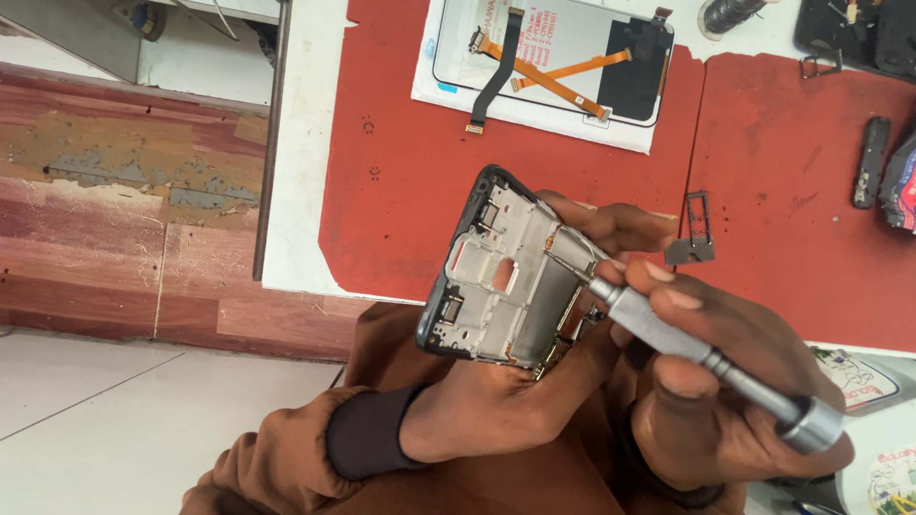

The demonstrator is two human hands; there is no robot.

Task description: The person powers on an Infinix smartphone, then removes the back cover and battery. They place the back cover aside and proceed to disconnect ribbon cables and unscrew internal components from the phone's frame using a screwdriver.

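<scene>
Above a red work mat (401, 191), the left hand (496, 401) cradles an opened phone frame (506, 272) from below, fingers wrapped around its edges. Beside it, the right hand (735, 381) grips a silver screwdriver (706, 358), tip touching the frame's right edge. Farther right, a small SIM tray (695, 229) lies on the mat.

screwdriver (701, 355) tip: hidden where it meets the phone frame (506, 272).
left hand (506, 396) palm: covered by the frame.
right hand (735, 381) wrist: cut off at bottom edge.
black parts (859, 33): cut off at top edge.
screws: too small to tell.
</scene>
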